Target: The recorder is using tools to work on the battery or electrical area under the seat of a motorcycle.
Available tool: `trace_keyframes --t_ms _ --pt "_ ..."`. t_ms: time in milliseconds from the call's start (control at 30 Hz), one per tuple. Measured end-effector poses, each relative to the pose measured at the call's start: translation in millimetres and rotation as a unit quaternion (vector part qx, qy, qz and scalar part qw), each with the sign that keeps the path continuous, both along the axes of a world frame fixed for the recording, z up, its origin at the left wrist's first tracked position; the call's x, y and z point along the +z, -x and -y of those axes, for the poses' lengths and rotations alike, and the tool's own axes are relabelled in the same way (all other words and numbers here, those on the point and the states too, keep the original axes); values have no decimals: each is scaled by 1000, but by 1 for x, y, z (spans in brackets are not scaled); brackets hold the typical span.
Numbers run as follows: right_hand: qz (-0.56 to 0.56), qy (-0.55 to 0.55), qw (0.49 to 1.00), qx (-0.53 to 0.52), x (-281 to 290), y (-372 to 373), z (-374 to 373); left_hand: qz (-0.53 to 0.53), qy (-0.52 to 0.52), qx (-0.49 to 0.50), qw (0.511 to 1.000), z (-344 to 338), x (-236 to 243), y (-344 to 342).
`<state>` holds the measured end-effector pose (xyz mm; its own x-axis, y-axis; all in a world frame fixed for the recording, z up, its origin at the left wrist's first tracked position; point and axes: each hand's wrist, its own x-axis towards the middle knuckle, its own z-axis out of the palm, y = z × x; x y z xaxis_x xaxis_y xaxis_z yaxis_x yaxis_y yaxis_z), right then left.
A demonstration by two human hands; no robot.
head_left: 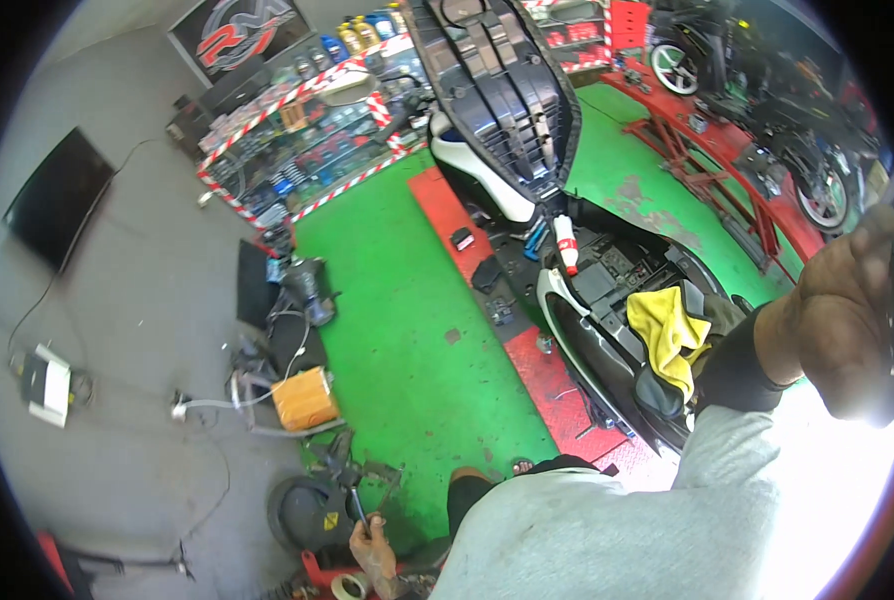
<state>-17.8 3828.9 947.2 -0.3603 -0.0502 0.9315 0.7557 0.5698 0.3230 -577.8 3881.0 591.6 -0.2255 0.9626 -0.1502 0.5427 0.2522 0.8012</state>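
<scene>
At the lower left, my left hand is closed around a slim metal tool; its kind is unclear. The tool points toward dark metal machinery near a black tyre. My right hand is raised close to the camera at the right edge, with its fingers hidden or cut off. Below that arm stands a black and white scooter, its body opened up. A yellow and grey cloth lies on it. A white bottle with a red label and blue-handled tools rest farther forward on it.
The scooter stands on a red lift platform over a green floor. Glass display cases line the back. Another red lift carries a motorcycle. An orange-brown box and a roll of tape are at left.
</scene>
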Motion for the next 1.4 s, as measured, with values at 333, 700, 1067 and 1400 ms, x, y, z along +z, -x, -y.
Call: trace_keyframes --t_ms 333,700,1067,1400 --pt "-508 377 699 -334 -195 -29 -159 111 278 -289 909 -380 -47 -118" --pt "-376 578 387 -613 -426 -33 -211 -4 418 -619 665 -622 -149 -339" --pt "-437 558 383 -592 -408 -24 -224 -263 107 -772 569 -593 -264 -508" --pt "-434 474 215 -735 -385 63 -221 18 249 -732 634 -626 -175 -540"
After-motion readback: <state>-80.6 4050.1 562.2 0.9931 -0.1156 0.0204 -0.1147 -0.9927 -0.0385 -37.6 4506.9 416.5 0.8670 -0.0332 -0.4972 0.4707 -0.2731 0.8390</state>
